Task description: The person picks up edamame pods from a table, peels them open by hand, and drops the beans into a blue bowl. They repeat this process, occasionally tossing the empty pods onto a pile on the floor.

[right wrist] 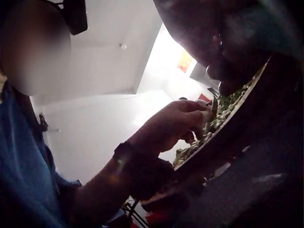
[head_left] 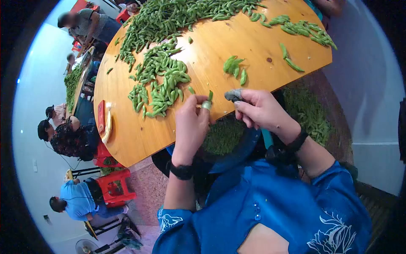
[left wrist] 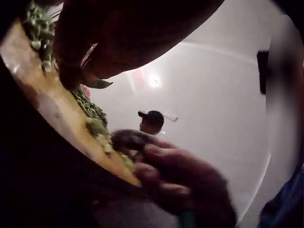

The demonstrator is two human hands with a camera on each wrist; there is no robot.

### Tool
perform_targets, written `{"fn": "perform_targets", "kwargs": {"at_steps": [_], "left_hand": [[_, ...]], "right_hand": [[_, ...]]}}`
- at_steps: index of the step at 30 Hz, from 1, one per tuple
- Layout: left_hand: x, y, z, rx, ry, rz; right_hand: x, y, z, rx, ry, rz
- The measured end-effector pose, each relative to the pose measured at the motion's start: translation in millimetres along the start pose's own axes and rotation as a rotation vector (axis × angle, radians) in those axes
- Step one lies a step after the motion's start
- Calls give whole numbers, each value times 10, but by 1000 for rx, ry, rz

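My left hand (head_left: 192, 122) pinches a green pod (head_left: 210, 95) near the table's edge, with a pale ring-like cover on one finger; the pod's tip also shows in the left wrist view (left wrist: 100, 84). Across a small gap, my right hand (head_left: 262, 111) has its fingers curled, with a dark grey covering (head_left: 233, 95) at the thumb and fingertip area; whether it holds anything else cannot be told. Loose pods (head_left: 167, 86) lie in a pile beyond the left hand. A few pods (head_left: 232, 66) lie beyond the right hand.
A large pod heap (head_left: 169, 19) covers the wooden table's (head_left: 139, 148) far side. More pods (head_left: 306, 31) lie at the right. A red box (head_left: 101, 113) is at the left. Below the hands stands a tub (head_left: 222, 137) of green pieces. Several people sit at the left.
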State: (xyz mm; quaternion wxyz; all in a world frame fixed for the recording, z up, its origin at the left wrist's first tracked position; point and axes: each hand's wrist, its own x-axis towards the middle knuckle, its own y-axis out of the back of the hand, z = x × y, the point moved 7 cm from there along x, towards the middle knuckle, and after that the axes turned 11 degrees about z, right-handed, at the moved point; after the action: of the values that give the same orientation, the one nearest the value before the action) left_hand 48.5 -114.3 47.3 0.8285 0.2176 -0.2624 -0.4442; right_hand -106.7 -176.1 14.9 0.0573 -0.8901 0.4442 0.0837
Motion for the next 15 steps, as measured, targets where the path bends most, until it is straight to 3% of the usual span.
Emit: {"fn": "perform_targets", "kwargs": {"at_steps": [1, 3, 5, 10, 12, 15], "left_hand": [[-132, -94, -63, -319, 276, -124], [-274, -136, -45, -395, 294, -170], [-370, -148, -22, -629, 262, -113], [-463, -149, -128, -404, 173, -97], [-476, -76, 72, -121, -211, 18], [-518, -92, 45, -127, -147, 66]], "right_hand": [[3, -24, -7, 2, -7, 3], [-11, -138, 10, 153, -98, -103], [-41, -189, 25, 150, -126, -138], [-97, -270, 38, 96, -133, -202], [-110, -280, 66, 97, -142, -211], [-128, -291, 141, 91, -153, -198]]}}
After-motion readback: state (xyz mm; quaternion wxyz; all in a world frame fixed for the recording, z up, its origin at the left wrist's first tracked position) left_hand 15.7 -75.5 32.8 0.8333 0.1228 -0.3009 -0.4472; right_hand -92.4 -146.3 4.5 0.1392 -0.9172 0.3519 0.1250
